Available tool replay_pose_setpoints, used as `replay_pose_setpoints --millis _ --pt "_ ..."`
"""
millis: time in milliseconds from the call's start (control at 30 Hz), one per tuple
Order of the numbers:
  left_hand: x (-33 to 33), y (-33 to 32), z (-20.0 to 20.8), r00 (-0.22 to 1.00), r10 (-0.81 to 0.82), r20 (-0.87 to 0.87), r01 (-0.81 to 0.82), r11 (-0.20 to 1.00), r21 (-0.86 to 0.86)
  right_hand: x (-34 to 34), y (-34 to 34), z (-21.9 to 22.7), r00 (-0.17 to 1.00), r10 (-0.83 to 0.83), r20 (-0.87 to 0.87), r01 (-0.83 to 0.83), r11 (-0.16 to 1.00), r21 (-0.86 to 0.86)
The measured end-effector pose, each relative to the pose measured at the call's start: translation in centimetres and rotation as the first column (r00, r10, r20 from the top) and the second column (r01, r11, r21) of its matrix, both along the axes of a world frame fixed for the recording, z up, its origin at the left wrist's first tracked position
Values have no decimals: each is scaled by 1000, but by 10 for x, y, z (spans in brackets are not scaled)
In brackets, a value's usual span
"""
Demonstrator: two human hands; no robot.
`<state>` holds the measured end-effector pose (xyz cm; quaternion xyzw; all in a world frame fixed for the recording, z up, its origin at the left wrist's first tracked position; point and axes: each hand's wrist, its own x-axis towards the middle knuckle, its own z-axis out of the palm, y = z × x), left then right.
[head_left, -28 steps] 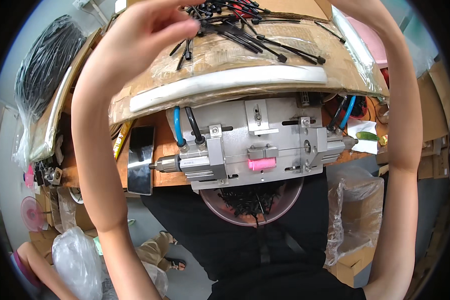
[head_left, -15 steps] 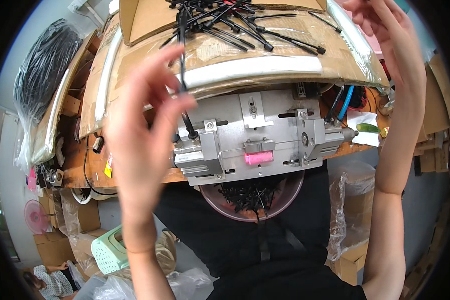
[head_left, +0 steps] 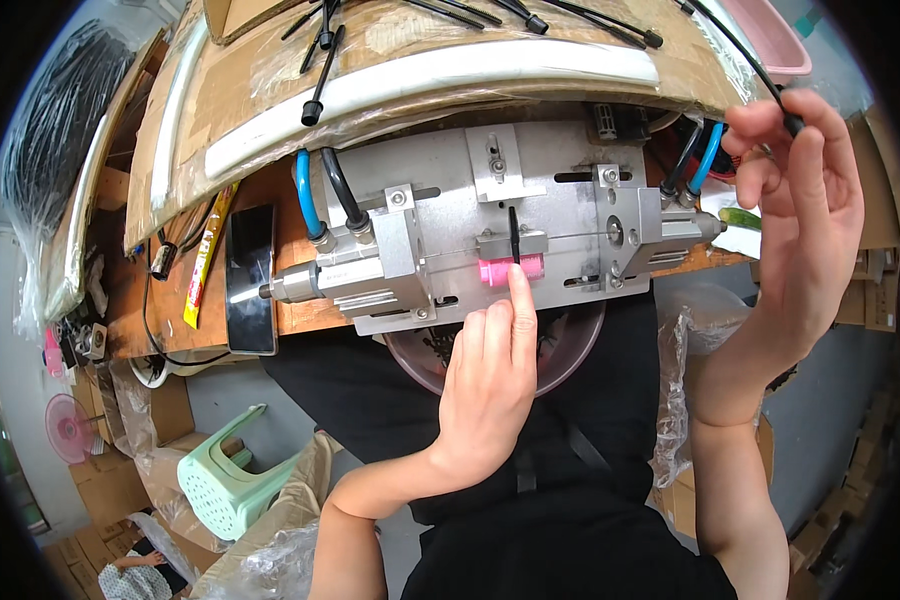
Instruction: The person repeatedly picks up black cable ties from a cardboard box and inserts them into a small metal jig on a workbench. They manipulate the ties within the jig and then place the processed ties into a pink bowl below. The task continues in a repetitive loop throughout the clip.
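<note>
With its index finger stretched out, my left hand [head_left: 485, 390] touches the lower end of a short black rod [head_left: 514, 232]; its other fingers curl in and the thumb is hidden. That rod lies upright in the picture across a small metal block and the pink block [head_left: 492, 272] of a silver metal fixture [head_left: 460, 220]. My right hand [head_left: 810, 205], raised at the right, pinches the dark end of a long thin black rod [head_left: 735, 42] between thumb and fingers. More black rods with thick round ends [head_left: 315, 90] lie on the cardboard beyond the fixture.
Blue and black hoses [head_left: 306, 195] run into cylinders on both sides of the fixture. A phone [head_left: 251, 280] and a yellow packet [head_left: 208, 255] lie at the left. Below the fixture, a pink basin [head_left: 580, 350] holds black pieces. A green stool [head_left: 225, 485] stands lower left; a person [head_left: 142, 572] is beyond.
My left hand has come down from the cardboard to the pink block, where a black rod now lies. My right hand has lowered and shows a rod in its grip. The view has shifted.
</note>
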<state>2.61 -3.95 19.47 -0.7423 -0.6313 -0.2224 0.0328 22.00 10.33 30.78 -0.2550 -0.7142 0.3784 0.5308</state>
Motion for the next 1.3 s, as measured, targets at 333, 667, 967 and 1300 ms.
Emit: replay_pose_setpoints --millis 333,667,967,1300 --pt "-5 -2 14 999 31 12 -29 991 -131 -37 -80 -65 964 -143 223 126 988 85" --pt "-30 -24 49 966 104 237 -97 995 -39 -68 -95 -123 880 -84 468 1 985 174" --pt "-77 37 73 959 156 236 -216 943 254 -61 -75 -87 820 -81 566 -87 961 263" --pt "-98 66 87 989 71 128 -111 933 342 -112 70 22 397 -563 725 71 806 588"
